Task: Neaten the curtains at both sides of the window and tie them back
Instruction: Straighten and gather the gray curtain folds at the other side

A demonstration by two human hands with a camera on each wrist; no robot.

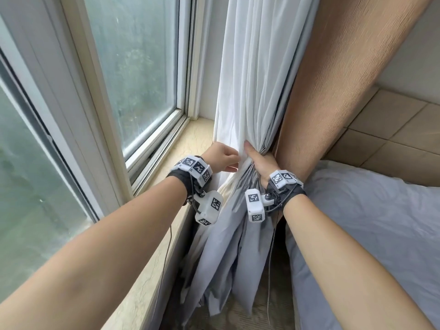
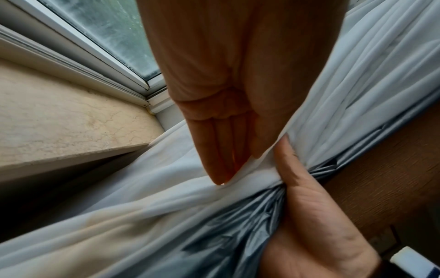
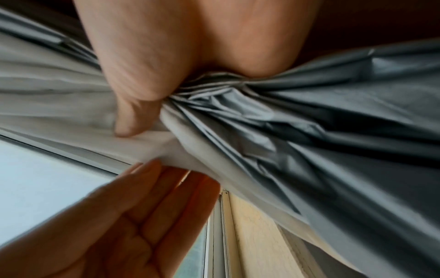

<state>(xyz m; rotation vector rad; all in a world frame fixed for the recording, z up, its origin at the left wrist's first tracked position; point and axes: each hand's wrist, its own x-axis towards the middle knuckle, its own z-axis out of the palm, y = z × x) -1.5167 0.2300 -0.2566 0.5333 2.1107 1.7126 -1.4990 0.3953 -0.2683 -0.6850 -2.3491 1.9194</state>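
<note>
A white sheer curtain (image 1: 252, 79) and a grey curtain (image 1: 228, 246) hang together at the right side of the window. My right hand (image 1: 256, 158) grips both in one bunch at sill height, thumb up; the wrist views show the folds squeezed in its fist (image 3: 142, 103) (image 2: 297, 188). My left hand (image 1: 234, 160) is just left of the bunch, its fingers (image 2: 214, 159) straight and touching the sheer's loose edge (image 2: 250, 169). Its palm (image 3: 142, 216) shows flat from below. Below the grip the grey cloth fans out down to the floor. No tie-back is in view.
The stone window sill (image 1: 188, 139) and the window glass (image 1: 138, 55) are to the left. A brown wood-grained panel (image 1: 333, 79) stands right behind the curtain. A bed with a grey sheet (image 1: 369, 222) fills the right side. A thin cable (image 1: 270, 258) hangs by the cloth.
</note>
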